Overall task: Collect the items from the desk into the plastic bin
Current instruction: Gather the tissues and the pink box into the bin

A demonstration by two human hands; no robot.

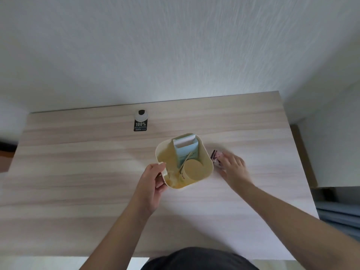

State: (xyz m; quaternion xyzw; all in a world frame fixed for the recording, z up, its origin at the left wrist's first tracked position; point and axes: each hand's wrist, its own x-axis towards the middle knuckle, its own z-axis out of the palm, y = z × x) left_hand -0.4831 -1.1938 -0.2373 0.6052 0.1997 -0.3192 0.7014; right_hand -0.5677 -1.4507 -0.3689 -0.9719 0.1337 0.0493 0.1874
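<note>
Both hands work the desk [78,172]: the left hand [151,187] grips the bin [207,162] rim at 7 o'clock, the right hand [233,170] closes over a pouch [216,155] just beside it at 3. A carton [185,151] and cup [192,169] are in; a bottle [140,121] at 11 waits.

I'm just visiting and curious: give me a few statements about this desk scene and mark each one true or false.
1. The left hand grips the bin by its rim. True.
2. The bin is empty. False: a light blue carton and a tan cylinder stand inside.
3. The right hand rests on a small patterned item beside the bin. True.
4. The black-labelled bottle is inside the bin. False: it stands apart near the desk's far edge.
</note>
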